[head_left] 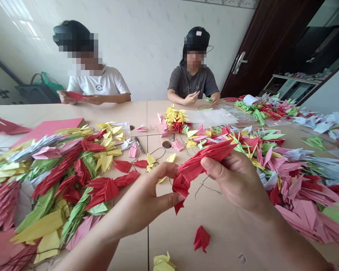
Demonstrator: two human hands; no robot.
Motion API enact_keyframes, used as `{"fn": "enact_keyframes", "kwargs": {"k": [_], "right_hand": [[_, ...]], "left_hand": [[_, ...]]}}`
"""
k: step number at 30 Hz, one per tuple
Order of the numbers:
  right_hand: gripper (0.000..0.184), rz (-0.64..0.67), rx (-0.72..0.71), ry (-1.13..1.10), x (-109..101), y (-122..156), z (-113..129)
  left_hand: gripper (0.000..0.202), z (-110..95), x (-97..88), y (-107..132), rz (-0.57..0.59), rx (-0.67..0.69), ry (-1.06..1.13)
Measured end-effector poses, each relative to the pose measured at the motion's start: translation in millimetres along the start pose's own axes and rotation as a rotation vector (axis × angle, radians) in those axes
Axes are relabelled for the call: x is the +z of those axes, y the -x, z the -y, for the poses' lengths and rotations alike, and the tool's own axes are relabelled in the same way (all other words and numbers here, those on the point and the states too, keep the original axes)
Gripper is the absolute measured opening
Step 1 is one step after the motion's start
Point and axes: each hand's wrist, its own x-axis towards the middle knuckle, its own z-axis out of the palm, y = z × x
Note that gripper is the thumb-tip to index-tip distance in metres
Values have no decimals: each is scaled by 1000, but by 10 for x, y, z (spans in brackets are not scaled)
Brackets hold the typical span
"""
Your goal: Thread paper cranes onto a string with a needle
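A stack of red folded-paper cranes (205, 158) hangs in the air over the table's middle. My right hand (237, 180) is closed round its right end, thumb on the near side. With thumb and fingers, my left hand (158, 192) pinches a red folded-paper piece (181, 188) at the stack's lower left end. Whether that piece is joined to the stack I cannot tell. Below the hands, a single red paper piece (202, 238) lies on the table, and a yellow one (164, 261) sits at the near edge.
Bundles of coloured paper cranes (56, 169) cover the left side; another heap (293, 173) covers the right. A black pen (139, 145), dark cords and a cable hole (167, 144) are in the middle. Two people sit opposite, one holding red paper (77, 96). A clear plastic bag (211, 116) lies near the other.
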Motion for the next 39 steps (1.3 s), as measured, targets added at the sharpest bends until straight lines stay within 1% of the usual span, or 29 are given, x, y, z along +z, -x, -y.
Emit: {"fn": "enact_keyframes", "kwargs": {"k": [1,4,7,11,15,21,27,35,39], "right_hand": [[17,-7,-2,6,-7,1,11],[18,-41,-11,26,-25,-1,38],[21,-84,-29,47,-34,-5,55],[20,-124,-44,76,-47,-1,82],[19,-179,-63,112,-89,-2,93],[17,-229,-171,146,-119,-11,84],[14,-281,-162,145,-131,-8,123],[19,-336,-145,185,-175,-13,110],[15,-343,-177,169,-156,-24,115]], "left_hand": [[28,2,7,-9,-4,1,54],[29,-18,16,-22,-7,-45,175],[26,-60,21,-20,-5,-101,238],[20,-91,21,-11,4,-97,291],[16,-86,3,11,-2,-85,267],[13,-99,-20,31,-25,-72,192],[12,-126,-43,27,-66,-49,31],[9,-124,-60,24,-72,-7,36],[7,-129,-64,16,-65,-7,19]]}}
